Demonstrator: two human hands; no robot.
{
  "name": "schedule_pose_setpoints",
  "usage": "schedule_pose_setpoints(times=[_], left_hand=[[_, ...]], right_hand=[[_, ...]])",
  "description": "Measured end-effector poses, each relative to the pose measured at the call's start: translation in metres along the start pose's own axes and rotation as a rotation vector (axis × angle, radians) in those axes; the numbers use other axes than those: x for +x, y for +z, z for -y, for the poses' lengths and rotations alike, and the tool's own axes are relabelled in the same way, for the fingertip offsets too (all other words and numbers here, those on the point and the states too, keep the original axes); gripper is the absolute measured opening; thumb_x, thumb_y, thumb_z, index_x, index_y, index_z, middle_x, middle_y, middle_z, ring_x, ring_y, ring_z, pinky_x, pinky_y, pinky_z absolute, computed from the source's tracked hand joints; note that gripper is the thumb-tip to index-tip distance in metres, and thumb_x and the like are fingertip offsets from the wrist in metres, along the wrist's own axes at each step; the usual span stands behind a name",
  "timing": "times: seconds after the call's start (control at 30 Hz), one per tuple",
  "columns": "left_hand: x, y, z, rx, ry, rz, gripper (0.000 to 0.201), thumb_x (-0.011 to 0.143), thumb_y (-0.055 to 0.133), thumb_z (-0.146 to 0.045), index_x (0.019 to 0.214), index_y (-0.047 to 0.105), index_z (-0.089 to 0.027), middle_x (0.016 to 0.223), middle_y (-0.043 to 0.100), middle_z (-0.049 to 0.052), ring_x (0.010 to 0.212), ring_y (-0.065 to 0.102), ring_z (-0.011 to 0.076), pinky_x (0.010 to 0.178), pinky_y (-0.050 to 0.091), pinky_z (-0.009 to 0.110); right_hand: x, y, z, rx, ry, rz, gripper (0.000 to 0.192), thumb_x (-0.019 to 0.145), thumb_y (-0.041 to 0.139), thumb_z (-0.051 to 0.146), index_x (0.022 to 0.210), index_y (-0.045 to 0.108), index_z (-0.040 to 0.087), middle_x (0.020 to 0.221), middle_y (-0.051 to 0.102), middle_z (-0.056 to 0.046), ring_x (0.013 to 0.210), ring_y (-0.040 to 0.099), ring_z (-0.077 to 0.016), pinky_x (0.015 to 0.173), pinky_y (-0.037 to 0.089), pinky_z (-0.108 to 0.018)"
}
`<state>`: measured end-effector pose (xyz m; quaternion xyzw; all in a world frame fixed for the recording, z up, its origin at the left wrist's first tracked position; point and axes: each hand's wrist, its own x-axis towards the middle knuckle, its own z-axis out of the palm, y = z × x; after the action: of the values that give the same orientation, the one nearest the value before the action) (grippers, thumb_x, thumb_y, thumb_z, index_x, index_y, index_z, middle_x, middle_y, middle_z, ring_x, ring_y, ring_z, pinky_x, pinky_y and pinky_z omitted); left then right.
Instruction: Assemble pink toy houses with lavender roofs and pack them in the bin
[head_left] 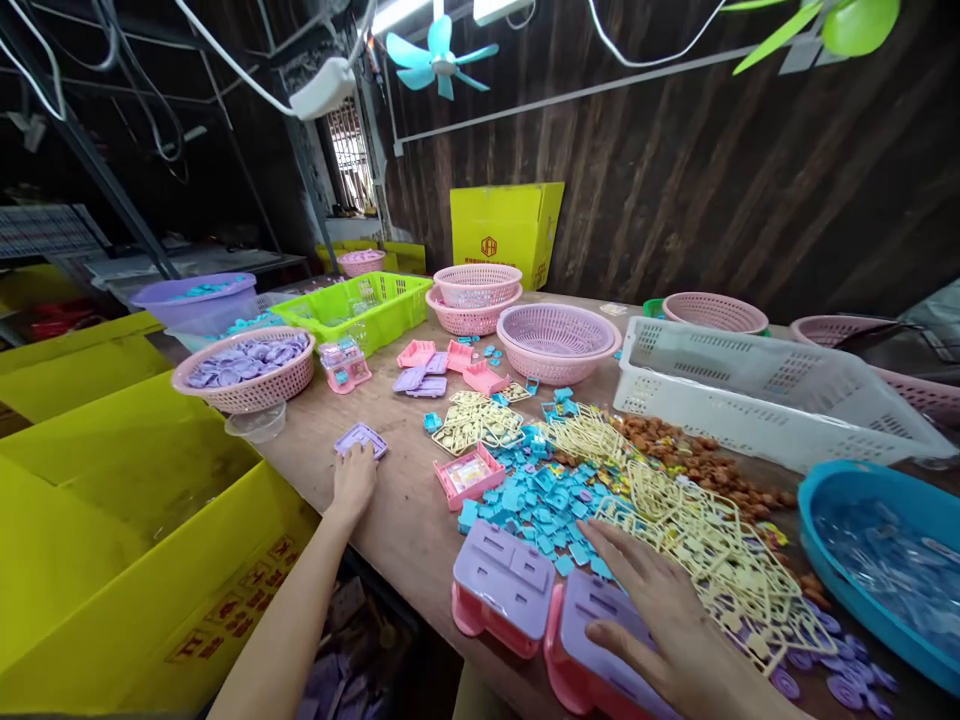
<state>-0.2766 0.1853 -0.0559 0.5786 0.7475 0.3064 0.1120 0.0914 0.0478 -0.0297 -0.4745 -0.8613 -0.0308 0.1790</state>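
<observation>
I read L hand point(355, 482) on purple panel point(363, 434) at left, pinch unconfirmed, R hand point(660, 590) spread over near purple-lidded box point(586, 602); est. step: panel pickup, next move req. edge grip.

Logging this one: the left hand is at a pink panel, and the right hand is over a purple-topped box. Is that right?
Not quite: the panel at the left hand is purple, not pink, as the head view shows. The right hand is over a purple-topped box, as stated.

Bare left arm point(291, 606) extended forward, left hand point(355, 480) palm down, right hand point(660, 595) closer, palm down, splayed
</observation>
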Motion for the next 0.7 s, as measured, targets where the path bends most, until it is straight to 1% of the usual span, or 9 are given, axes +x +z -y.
schedule_pose_setpoints(times=[0.1,0.23,0.27,0.33,0.4,0.5,0.53,0.57,0.7], left_hand=[[-0.003,-0.005,-0.013,-0.033,-0.024,0.019,0.012,0.078,0.039,-0.009,0.076,0.047,-0.017,0.081,0.059,0.012,0.090,0.057,0.0310,0.083,0.039,0.045],[-0.036,-0.011,-0.069,-0.214,0.139,0.189,0.012,0.085,0.042,-0.025,0.077,0.048,-0.018,0.074,0.056,0.003,0.076,0.056,0.0195,0.070,0.043,0.029],[-0.047,-0.011,-0.085,-0.307,0.216,0.286,0.016,0.085,0.043,-0.030,0.076,0.049,-0.019,0.073,0.055,0.001,0.072,0.055,0.0164,0.067,0.043,0.026],[-0.062,-0.009,-0.114,-0.731,0.347,0.676,0.027,0.083,0.048,-0.045,0.080,0.049,-0.018,0.073,0.052,0.000,0.067,0.052,0.0136,0.062,0.042,0.023],[-0.060,-0.003,-0.134,-0.913,0.397,0.909,0.036,0.081,0.048,-0.053,0.083,0.050,-0.017,0.073,0.053,0.001,0.064,0.052,0.0130,0.060,0.042,0.023],[-0.011,0.011,-0.142,-0.669,0.368,0.753,0.027,0.088,0.043,-0.040,0.094,0.054,-0.016,0.086,0.060,0.006,0.075,0.059,0.0155,0.068,0.046,0.025],[0.013,0.015,-0.138,-0.320,0.303,0.473,0.021,0.088,0.042,-0.033,0.095,0.054,-0.018,0.090,0.062,0.005,0.081,0.061,0.0150,0.073,0.046,0.025],[0.039,0.020,-0.133,-0.183,0.237,0.328,0.020,0.086,0.045,-0.027,0.101,0.053,-0.016,0.102,0.061,0.010,0.096,0.059,0.0194,0.083,0.045,0.030],[0.112,0.033,-0.098,0.110,0.072,0.123,0.029,0.082,0.042,-0.012,0.108,0.050,-0.003,0.119,0.050,0.029,0.116,0.048,0.0363,0.094,0.036,0.052]], right_hand=[[0.021,-0.013,0.004,-0.026,0.004,-0.133,0.064,0.089,0.044,0.039,0.144,0.012,0.031,0.127,0.053,-0.008,0.112,0.054,-0.0234,0.085,0.049,-0.038],[0.054,-0.008,0.016,-0.108,-0.034,-0.239,0.075,0.084,0.050,0.037,0.146,0.010,0.021,0.134,0.044,-0.014,0.121,0.045,-0.0289,0.088,0.047,-0.043],[0.063,-0.004,0.019,-0.131,-0.037,-0.243,0.081,0.080,0.053,0.037,0.146,0.008,0.019,0.138,0.039,-0.016,0.124,0.041,-0.0324,0.090,0.045,-0.047],[0.080,0.003,0.021,-0.146,-0.028,-0.234,0.090,0.074,0.056,0.031,0.146,0.004,0.018,0.139,0.036,-0.019,0.124,0.039,-0.0369,0.090,0.043,-0.054],[0.089,0.004,0.017,-0.123,0.009,-0.225,0.094,0.069,0.055,0.023,0.146,0.002,0.019,0.128,0.046,-0.018,0.113,0.049,-0.0352,0.085,0.046,-0.054],[0.083,-0.006,0.004,-0.113,0.101,-0.245,0.094,0.067,0.052,0.019,0.146,0.002,0.020,0.112,0.056,-0.015,0.098,0.057,-0.0317,0.078,0.051,-0.048],[0.074,-0.012,0.000,-0.130,0.128,-0.259,0.093,0.069,0.053,0.022,0.146,0.002,0.019,0.113,0.056,-0.015,0.098,0.058,-0.0323,0.077,0.052,-0.048],[0.062,-0.019,-0.005,-0.153,0.145,-0.267,0.092,0.070,0.054,0.026,0.146,0.002,0.019,0.116,0.056,-0.016,0.099,0.058,-0.0332,0.077,0.052,-0.047],[0.000,-0.041,-0.021,-0.245,0.199,-0.192,0.092,0.076,0.054,0.048,0.147,0.003,0.020,0.122,0.055,-0.015,0.101,0.059,-0.0333,0.077,0.054,-0.043]])
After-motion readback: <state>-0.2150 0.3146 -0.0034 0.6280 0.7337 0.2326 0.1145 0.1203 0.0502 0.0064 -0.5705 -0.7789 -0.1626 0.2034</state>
